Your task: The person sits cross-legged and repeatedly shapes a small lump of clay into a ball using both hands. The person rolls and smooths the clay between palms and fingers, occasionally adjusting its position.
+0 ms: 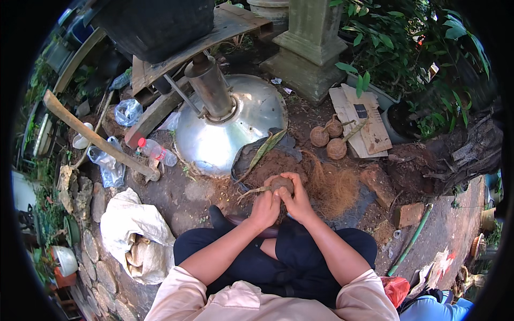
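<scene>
Between my two hands is a ball of brown soil [282, 184], with a pale plant stem [257, 190] sticking out to the left. My left hand [266, 206] cups its lower left side, while my right hand [296, 199] wraps around its right side, thumb on top. Just beyond my hands, a heap of loose soil [267, 167] lies on a black plastic sheet [245, 154] with a long yellow-green leaf [268, 149] across it. A tangle of brown coconut fibre [337, 190] spreads to the right. Farther back sit three fibre-wrapped balls [336, 149] with stems.
A shiny metal dome [225, 136] stands ahead beside a concrete pillar base [309, 68]. Flattened cardboard [361, 120] lies at right near bricks [409, 214]. At left are a wooden-handled tool [100, 140], a plastic bottle [157, 152] and a white sack [132, 224].
</scene>
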A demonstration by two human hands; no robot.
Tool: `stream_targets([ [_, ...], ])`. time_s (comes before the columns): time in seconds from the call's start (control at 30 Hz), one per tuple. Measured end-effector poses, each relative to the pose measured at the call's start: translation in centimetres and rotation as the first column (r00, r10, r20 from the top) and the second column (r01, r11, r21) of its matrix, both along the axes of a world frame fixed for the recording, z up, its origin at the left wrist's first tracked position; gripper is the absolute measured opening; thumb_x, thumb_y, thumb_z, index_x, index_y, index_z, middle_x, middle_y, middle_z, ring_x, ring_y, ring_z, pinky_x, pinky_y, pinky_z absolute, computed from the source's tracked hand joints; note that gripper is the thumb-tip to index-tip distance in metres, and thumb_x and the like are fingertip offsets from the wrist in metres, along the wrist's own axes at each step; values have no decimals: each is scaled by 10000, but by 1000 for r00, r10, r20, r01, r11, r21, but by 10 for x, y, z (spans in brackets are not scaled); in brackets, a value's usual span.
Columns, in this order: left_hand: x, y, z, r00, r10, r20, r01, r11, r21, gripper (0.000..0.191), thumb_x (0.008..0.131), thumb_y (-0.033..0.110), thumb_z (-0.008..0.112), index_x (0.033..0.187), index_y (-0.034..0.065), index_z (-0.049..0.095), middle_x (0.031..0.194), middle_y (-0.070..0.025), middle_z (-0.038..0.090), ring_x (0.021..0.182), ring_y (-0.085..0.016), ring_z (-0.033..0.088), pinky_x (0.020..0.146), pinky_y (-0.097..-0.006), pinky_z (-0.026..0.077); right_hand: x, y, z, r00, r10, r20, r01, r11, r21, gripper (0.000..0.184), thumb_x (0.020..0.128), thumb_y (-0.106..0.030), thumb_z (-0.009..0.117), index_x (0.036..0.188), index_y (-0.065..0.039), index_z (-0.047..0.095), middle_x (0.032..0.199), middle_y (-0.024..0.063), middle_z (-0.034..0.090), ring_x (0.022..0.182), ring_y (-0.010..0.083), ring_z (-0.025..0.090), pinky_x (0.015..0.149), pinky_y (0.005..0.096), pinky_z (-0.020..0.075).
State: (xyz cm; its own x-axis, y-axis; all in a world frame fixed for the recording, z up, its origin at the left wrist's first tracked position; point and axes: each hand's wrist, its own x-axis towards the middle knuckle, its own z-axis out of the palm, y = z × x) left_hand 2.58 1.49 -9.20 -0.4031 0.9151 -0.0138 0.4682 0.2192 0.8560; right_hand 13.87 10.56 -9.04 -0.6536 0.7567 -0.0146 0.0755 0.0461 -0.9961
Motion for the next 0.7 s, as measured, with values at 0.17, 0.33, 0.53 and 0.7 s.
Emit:
stream_targets([
  [0.17, -6, 4, -3, 994, -107, -11, 108, 993, 45, 339, 977, 151, 370, 1210, -55, 504, 1042, -332, 607, 926, -499, 612, 824, -569, 473, -1, 1, 12, 997, -73, 3, 71, 981, 180, 507, 907, -308, 701, 1300, -43, 519, 1206, 152, 618, 1117, 275, 621, 943, 388, 483],
  [0.33, -7, 6, 5, 969, -215, -118, 191, 964, -186, 331, 1009, 182, 350, 1088, -51, 571, 908, -317, 630, 836, -505, 617, 758, -563, 482, -2, 3, 17, 991, -133, 25, 125, 970, 210, 381, 926, -262, 663, 1230, -47, 582, 1137, 159, 655, 1067, 304, 653, 912, 393, 501],
  [0.53, -3, 9, 15, 987, -159, -13, 154, 969, -191, 452, 1056, 300, 329, 1227, -75, 515, 885, -322, 628, 854, -515, 616, 764, -546, 481, -2, 7, 18, 985, -153, 77, 137, 973, 187, 293, 980, -219, 550, 1206, -37, 587, 1088, 188, 663, 1020, 343, 659, 876, 407, 504],
  [0.7, -2, 12, 8, 992, -112, 61, 107, 992, 68, 477, 1058, 368, 347, 1267, -48, 451, 885, -316, 646, 866, -518, 619, 764, -557, 477, -4, 7, 14, 984, -177, 36, 165, 961, 224, 284, 998, -205, 502, 1204, -28, 582, 1092, 190, 654, 993, 342, 654, 873, 415, 497],
])
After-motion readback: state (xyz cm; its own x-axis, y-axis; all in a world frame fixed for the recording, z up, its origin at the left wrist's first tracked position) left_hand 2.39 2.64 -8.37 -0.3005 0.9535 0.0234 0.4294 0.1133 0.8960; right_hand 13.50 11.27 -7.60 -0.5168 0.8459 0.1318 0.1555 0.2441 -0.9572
